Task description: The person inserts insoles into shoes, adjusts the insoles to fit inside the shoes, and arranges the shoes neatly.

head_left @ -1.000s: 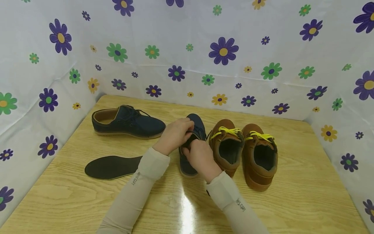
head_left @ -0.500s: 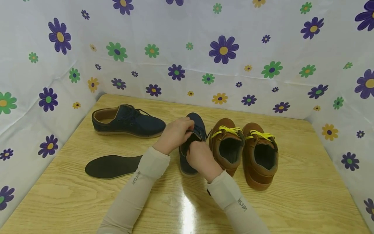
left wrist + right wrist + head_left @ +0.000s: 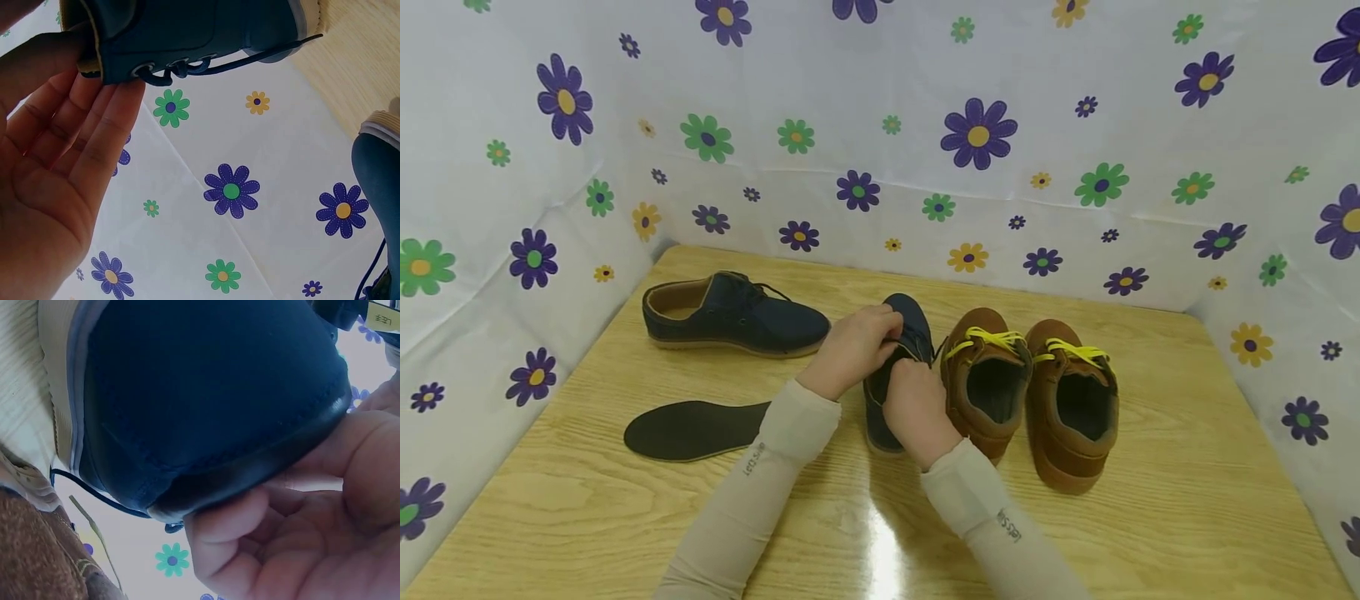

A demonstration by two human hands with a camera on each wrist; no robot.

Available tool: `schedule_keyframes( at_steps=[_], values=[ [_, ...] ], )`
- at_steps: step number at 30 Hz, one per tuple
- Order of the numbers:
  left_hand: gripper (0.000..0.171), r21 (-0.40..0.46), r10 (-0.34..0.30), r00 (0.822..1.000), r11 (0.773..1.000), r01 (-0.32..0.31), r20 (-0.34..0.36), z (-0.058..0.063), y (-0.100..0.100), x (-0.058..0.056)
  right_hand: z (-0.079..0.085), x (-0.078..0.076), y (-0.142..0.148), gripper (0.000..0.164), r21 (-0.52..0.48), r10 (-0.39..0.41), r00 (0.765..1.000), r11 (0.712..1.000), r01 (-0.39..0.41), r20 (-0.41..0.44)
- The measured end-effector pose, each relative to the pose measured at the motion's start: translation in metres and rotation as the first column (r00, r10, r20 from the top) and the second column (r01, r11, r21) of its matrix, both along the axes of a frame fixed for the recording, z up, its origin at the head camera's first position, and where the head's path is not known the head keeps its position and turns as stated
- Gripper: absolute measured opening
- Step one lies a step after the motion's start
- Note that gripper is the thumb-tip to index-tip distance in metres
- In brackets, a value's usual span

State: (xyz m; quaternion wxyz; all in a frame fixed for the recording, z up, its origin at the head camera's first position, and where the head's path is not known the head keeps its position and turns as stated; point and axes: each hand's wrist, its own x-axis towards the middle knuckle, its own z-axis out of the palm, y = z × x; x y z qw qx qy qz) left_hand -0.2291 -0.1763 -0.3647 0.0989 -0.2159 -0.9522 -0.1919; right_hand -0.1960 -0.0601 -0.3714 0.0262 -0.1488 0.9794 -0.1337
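A navy lace-up shoe (image 3: 880,423) stands at the middle of the table, toe pointing away. My left hand (image 3: 853,348) grips it at the front of the opening; in the left wrist view the thumb reaches inside and the fingers lie under the lace flap (image 3: 169,37). At the collar, my right hand (image 3: 917,404) holds the rim with bent fingers, seen below the heel (image 3: 212,394) in the right wrist view. What its fingertips touch inside the shoe is hidden. A black insole (image 3: 692,429) lies flat at the left, partly behind my left sleeve.
The matching navy shoe (image 3: 733,312) stands at the back left, toe pointing right. Close on the right are two brown shoes with yellow laces, the nearer one (image 3: 985,392) almost beside my right hand and the other (image 3: 1071,417) farther right. A flowered cloth (image 3: 880,167) encloses the table.
My right hand has shifted slightly within the shoe's opening, its thumb tucking in out of sight. My left hand keeps its grip. The whole head view has moved slightly.
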Motion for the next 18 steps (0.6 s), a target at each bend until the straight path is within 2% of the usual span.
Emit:
schedule_keyframes(
  at_steps=[2, 6, 10, 13, 16, 18],
  values=[
    [0.018, 0.0, 0.001, 1.0, 1.0, -0.001, 0.005, 0.0001, 0.0004, -0.0002, 0.0003, 0.0002, -0.0006, 0.012, 0.022, 0.002, 1.0, 1.0, -0.002, -0.004],
    [0.019, 0.005, 0.001, 1.0, 1.0, -0.001, 0.003, 0.0, 0.001, -0.0015, 0.0027, 0.0009, -0.0007, 0.02, 0.141, 0.056, 0.998, 0.988, -0.057, 0.009],
    [0.019, 0.006, -0.001, 1.0, 1.0, 0.001, 0.004, -0.0001, 0.0012, -0.0021, 0.0048, 0.0029, -0.0018, 0.026, 0.305, 0.121, 0.991, 0.943, -0.134, 0.061],
    [0.018, 0.003, 0.0, 1.0, 1.0, 0.0, 0.013, -0.0003, 0.001, -0.0015, 0.0043, 0.0053, -0.0022, 0.029, 0.384, 0.164, 0.982, 0.904, -0.187, 0.092],
    [0.018, 0.0, 0.002, 1.0, 1.0, -0.002, 0.019, -0.001, 0.0007, -0.0007, 0.0031, 0.0076, -0.0024, 0.032, 0.385, 0.172, 0.977, 0.899, -0.207, 0.124],
    [0.018, -0.002, 0.002, 1.0, 1.0, -0.002, 0.02, -0.0016, 0.0006, -0.0006, 0.0025, 0.0084, -0.0026, 0.034, 0.347, 0.153, 0.979, 0.918, -0.193, 0.137]
  ],
)
